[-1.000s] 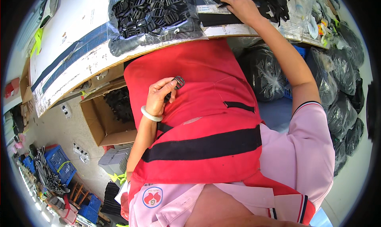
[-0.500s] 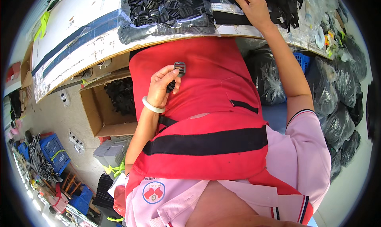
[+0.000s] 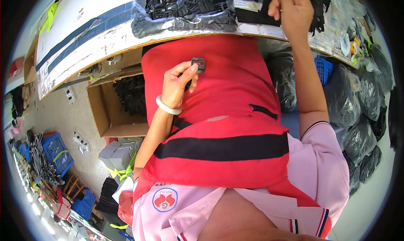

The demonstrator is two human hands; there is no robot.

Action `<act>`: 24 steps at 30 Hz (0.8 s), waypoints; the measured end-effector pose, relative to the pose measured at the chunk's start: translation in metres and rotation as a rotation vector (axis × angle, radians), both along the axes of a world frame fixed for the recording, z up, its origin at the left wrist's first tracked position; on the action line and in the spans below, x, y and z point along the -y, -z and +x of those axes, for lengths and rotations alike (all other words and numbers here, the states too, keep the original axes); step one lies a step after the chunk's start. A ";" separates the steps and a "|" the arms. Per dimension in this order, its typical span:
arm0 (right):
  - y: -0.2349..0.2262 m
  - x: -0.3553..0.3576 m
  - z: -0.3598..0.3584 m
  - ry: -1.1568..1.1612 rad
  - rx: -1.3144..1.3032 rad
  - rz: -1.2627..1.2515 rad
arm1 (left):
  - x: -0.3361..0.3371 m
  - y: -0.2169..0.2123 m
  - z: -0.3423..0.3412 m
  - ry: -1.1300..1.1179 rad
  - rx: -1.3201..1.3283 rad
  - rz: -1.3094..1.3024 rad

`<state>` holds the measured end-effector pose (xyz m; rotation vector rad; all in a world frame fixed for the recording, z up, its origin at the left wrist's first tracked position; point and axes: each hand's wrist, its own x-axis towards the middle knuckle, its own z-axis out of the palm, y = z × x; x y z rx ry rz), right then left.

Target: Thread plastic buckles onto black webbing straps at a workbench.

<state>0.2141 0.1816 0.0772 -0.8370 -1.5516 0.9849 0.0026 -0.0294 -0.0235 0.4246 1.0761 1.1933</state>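
Observation:
My left hand point(image 3: 181, 80) is raised over the red apron point(image 3: 219, 89) on my lap. Thumb and forefinger pinch a black plastic strap buckle point(image 3: 198, 64); another dark piece is partly hidden under the curled fingers. At the table's right, my right hand point(image 3: 294, 14) has its fingers bent round a black webbing strap point(image 3: 268, 6) beside a heap of black straps point(image 3: 320, 7). A clear plastic bag of black buckles point(image 3: 185, 5) lies open on the table, left of that hand.
The white tabletop point(image 3: 92, 39) has a worn front edge. Beneath it at left stands a cardboard box point(image 3: 99, 110) with black pieces inside. Dark stuffed plastic bags point(image 3: 349, 98) and a blue basket point(image 3: 323, 69) are on the right. A blue crate point(image 3: 58, 150) sits on the left floor.
My right hand has shifted right and its fingers have closed on a black strap. The left hand, still holding the buckle, appears slightly farther up and right as the whole view shifts.

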 end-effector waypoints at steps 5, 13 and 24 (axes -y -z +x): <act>0.000 0.022 -0.006 -0.191 0.091 -0.403 | -0.013 -0.011 0.005 -0.002 -0.068 0.153; 0.010 0.085 -0.027 -0.621 0.266 -0.820 | -0.018 -0.027 0.005 -0.106 -0.114 0.179; 0.044 0.119 -0.047 -0.561 -0.055 -1.099 | -0.009 -0.010 0.009 -0.232 -0.561 0.356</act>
